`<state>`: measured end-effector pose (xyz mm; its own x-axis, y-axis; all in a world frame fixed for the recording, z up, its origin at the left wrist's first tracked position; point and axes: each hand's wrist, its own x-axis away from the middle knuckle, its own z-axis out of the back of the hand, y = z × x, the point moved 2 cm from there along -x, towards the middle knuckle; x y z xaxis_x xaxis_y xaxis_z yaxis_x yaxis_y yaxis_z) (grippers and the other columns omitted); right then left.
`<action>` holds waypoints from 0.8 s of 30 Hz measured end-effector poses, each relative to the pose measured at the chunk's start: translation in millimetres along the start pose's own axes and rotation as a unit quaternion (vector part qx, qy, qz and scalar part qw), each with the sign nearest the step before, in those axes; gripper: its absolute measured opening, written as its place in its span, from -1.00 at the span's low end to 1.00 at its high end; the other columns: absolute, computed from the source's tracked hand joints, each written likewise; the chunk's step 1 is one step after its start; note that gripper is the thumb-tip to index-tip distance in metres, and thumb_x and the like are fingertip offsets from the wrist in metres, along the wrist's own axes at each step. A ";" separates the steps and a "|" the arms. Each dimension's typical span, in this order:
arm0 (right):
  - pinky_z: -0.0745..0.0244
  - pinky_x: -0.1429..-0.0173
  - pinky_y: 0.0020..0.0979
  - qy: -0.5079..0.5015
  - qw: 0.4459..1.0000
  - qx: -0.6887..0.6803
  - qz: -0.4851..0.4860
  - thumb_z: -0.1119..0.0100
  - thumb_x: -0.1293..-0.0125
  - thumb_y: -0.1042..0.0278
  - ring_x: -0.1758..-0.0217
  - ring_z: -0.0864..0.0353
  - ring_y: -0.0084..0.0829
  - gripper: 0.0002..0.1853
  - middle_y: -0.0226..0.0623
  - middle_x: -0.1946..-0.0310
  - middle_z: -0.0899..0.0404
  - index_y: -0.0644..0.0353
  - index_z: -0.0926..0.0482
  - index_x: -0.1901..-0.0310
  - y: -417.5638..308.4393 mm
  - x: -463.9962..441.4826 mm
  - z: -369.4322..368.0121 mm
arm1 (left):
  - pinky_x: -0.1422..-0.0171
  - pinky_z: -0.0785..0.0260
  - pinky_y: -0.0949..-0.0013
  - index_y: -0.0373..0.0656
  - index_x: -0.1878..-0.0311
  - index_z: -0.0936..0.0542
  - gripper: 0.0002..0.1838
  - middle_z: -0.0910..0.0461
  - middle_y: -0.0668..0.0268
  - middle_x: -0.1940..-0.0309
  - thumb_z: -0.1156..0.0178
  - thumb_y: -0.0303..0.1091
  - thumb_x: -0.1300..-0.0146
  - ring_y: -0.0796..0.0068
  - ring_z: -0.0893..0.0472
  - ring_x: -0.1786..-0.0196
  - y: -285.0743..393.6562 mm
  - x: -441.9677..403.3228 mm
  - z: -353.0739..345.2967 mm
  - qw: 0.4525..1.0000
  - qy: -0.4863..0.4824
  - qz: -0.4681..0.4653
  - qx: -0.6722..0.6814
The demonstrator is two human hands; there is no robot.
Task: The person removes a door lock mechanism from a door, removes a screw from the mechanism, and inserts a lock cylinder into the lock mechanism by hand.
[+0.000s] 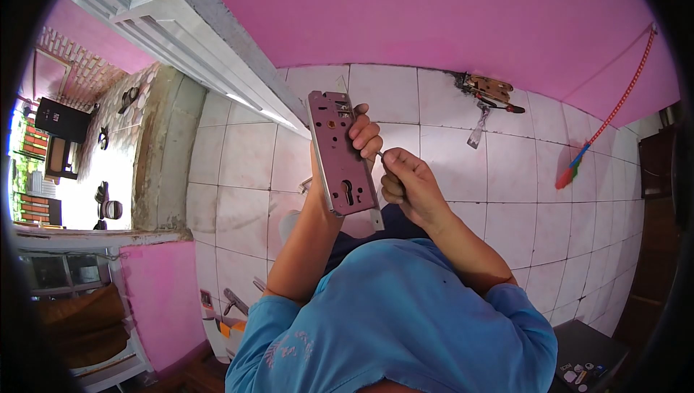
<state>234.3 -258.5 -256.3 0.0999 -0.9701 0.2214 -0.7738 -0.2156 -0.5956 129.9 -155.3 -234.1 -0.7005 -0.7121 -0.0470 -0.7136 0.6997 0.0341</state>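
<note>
A flat, reddish-brown mortise lock with a pale metal faceplate is held up in front of my chest. My left hand is behind it, closed, with its fingers curled round the lock's right edge. The lock's keyhole cutout faces me near its lower end. Close beside that edge, my right hand is pinched around a small, thin metal piece. Most of this piece is hidden by the fingers, and I cannot make out what kind it is.
A white door stands open at the upper left. Tools lie on the tiled floor by the pink wall. A red cord-like handle leans at the right. More tools lie at my lower left; a dark box stands lower right.
</note>
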 end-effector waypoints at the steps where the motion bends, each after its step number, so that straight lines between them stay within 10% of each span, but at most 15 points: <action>1: 0.11 0.54 -0.56 0.024 0.999 0.009 0.030 -0.06 -0.54 0.23 0.67 0.04 -0.74 -0.85 -0.68 0.64 -0.10 0.10 -0.48 0.14 -0.8 -0.7 -1.4 | 0.36 -0.20 0.45 -0.52 -0.08 -0.35 -0.57 -0.31 0.27 0.45 0.04 -0.23 -0.47 0.44 -0.33 0.39 -0.2 0.5 -0.6 1.000 0.001 0.000 0.000; 24: 0.00 0.56 -0.54 0.102 0.986 0.066 0.115 -0.01 -0.56 0.14 0.64 -0.04 -0.71 -0.78 -0.60 0.61 -0.15 0.08 -0.40 0.21 0.7 2.2 -14.7 | 0.35 -0.18 0.45 -0.51 -0.07 -0.40 -0.58 -0.28 0.31 0.46 0.06 -0.23 -0.49 0.49 -0.29 0.43 3.3 4.1 2.2 0.995 -0.010 -0.099 -0.007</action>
<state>224.8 -259.1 -244.9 -0.2079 -0.9549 0.2118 -0.6721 -0.0179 -0.7403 124.7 -155.8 -236.3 -0.5457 -0.8347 -0.0743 -0.8379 0.5445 0.0363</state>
